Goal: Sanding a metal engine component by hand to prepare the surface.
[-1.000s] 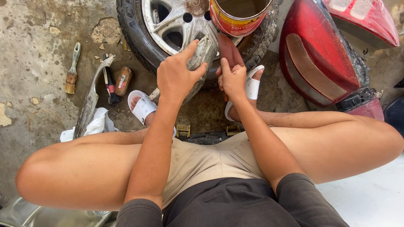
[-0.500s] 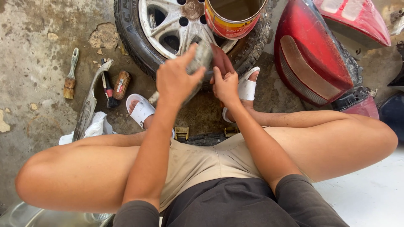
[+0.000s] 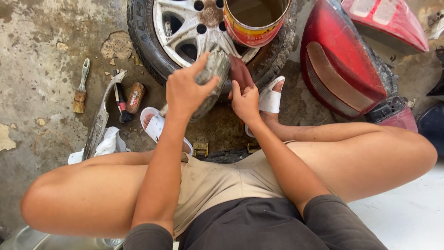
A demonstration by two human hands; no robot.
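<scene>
Up close, left hand (image 3: 187,90) gripping grey block (image 3: 213,69) — against wheel (image 3: 185,28), right hand (image 3: 245,102) pinching red cloth (image 3: 240,74).

A grimy grey curved part (image 3: 213,76), smeared with dirt, sits tilted in the upper middle of the frame, gripped from the left; just right of it, a dark red piece (image 3: 240,71) stands nearly upright, touching it.

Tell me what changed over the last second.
The left hand lifted its grey pad from the tyre's edge up onto the rim. The right hand stayed low, gripping the reddish piece. Can, brush and tail light kept their places.
</scene>
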